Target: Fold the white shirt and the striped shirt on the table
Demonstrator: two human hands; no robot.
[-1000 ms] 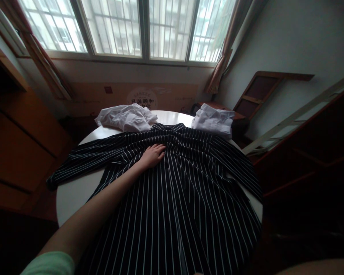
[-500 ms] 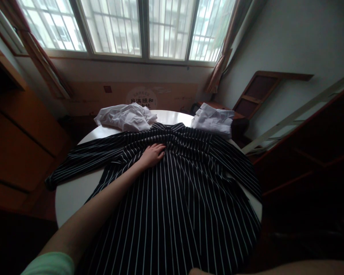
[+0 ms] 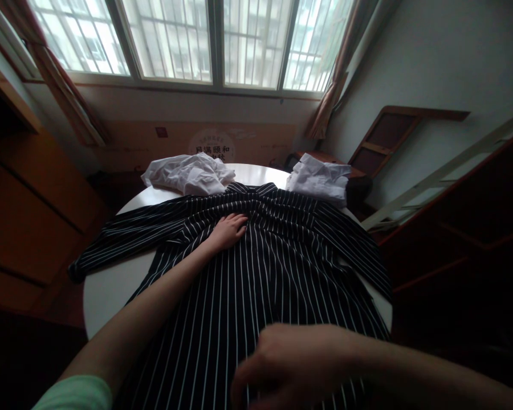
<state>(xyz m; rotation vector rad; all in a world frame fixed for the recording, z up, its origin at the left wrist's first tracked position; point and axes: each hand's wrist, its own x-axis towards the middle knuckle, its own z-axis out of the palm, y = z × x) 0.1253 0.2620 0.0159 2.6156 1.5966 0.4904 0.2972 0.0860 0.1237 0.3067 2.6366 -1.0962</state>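
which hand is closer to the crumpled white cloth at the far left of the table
Left. The left hand lies flat on the striped garment just below the crumpled white cloth; the right hand is at the garment's near end, far off.

Domestic room, apparently a bedroom or living room in an apartment. Evidence: wide barred window (image 3: 214, 40) with reddish-brown curtains (image 3: 333, 74) along the far wall; brown wooden cabinet fronts (image 3: 29, 210) to the left; round white tabletop (image 3: 111, 285) bearing a black white-striped garment (image 3: 273, 256) beneath the left grip (image 3: 226, 232), with crumpled white shirts (image 3: 188, 173) beyond it; folded wooden furniture frame (image 3: 389, 136) against the right wall.
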